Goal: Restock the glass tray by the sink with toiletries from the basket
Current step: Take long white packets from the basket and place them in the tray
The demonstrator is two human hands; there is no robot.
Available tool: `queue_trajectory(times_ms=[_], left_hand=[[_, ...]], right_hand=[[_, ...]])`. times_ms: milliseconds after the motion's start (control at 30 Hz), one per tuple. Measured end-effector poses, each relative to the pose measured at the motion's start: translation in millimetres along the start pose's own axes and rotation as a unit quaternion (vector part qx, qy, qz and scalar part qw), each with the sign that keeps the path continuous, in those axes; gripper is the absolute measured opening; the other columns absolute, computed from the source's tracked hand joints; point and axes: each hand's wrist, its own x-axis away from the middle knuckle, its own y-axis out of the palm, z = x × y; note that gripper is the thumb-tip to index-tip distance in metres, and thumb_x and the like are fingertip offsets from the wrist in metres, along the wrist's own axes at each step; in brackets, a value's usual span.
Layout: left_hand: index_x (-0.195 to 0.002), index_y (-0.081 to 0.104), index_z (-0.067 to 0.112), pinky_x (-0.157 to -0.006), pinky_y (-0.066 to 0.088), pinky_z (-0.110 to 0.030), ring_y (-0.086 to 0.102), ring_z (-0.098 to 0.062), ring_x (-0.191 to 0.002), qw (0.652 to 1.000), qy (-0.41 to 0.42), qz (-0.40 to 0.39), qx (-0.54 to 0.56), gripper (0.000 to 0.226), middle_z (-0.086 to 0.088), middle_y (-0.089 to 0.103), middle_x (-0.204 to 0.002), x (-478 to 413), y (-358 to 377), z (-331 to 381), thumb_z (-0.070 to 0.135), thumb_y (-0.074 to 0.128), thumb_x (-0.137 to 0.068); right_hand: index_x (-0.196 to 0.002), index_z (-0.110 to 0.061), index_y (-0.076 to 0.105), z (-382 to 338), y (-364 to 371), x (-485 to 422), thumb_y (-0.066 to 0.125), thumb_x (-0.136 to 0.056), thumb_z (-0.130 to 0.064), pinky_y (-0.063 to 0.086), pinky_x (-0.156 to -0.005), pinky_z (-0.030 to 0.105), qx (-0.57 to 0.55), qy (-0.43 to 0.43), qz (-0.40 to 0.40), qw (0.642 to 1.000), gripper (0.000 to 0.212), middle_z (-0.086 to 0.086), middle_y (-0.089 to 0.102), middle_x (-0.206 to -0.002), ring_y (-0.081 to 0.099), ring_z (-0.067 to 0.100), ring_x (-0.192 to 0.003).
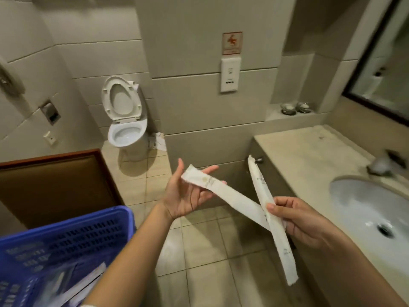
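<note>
Sachets [232, 196], two in white paper, cross at centre frame, pinched there by the right hand [296, 220], one end resting on the flat left hand [186, 196], apparently for alignment.

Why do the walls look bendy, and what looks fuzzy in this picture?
Head view: the wide lens bends the wall tiles towards the edges; the tap is smeared with blur; the packets in the middle are fairly sharp, though their print is too soft to read; the light is dim and even, with a pale sheen on the sink.
</note>
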Motion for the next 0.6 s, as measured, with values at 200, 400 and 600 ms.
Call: queue_trajectory(times_ms=[200, 400, 600], left_hand=[[-0.117, 0.057, 0.008, -0.083, 0.054, -0.033, 0.063, -0.024, -0.096, 0.976, 0.057, 0.195, -0.083, 0.048, -0.012, 0.064, -0.107, -104, 68, -122, 0.041, 0.055, -0.082], [-0.1, 0.064, 0.007, -0.07, 0.055, -0.029, 0.068, -0.015, -0.073, 0.94, -0.036, 0.213, -0.262, 0.018, -0.006, 0.072, -0.084, -185, 125, -217, 0.016, 0.05, -0.095], [-0.108, 0.063, 0.002, -0.069, 0.058, -0.026, 0.071, -0.015, -0.079, 0.904, -0.08, 0.186, -0.378, 0.022, -0.006, 0.074, -0.092, -221, 129, -238, 0.016, 0.053, -0.094]], right_hand=[[-0.089, -0.001, 0.065, 19, -53, 72, 0.06, -0.081, -0.008, 0.057, -0.059, 0.025, -0.079, -0.118, 0.217, 0.966, 0.011, 0.006, 0.072, -0.073, 0.068, 0.016, -0.066], [-0.09, -0.002, 0.066, 34, -88, 128, 0.06, -0.087, -0.007, 0.052, -0.052, 0.019, -0.072, -0.153, 0.353, 0.92, 0.009, 0.006, 0.072, -0.077, 0.069, 0.012, -0.063], [-0.094, -0.009, 0.067, 45, -138, 155, 0.06, -0.088, -0.022, 0.056, -0.076, 0.039, -0.046, -0.135, 0.475, 0.868, 0.016, 0.006, 0.073, -0.09, 0.069, 0.023, -0.086]])
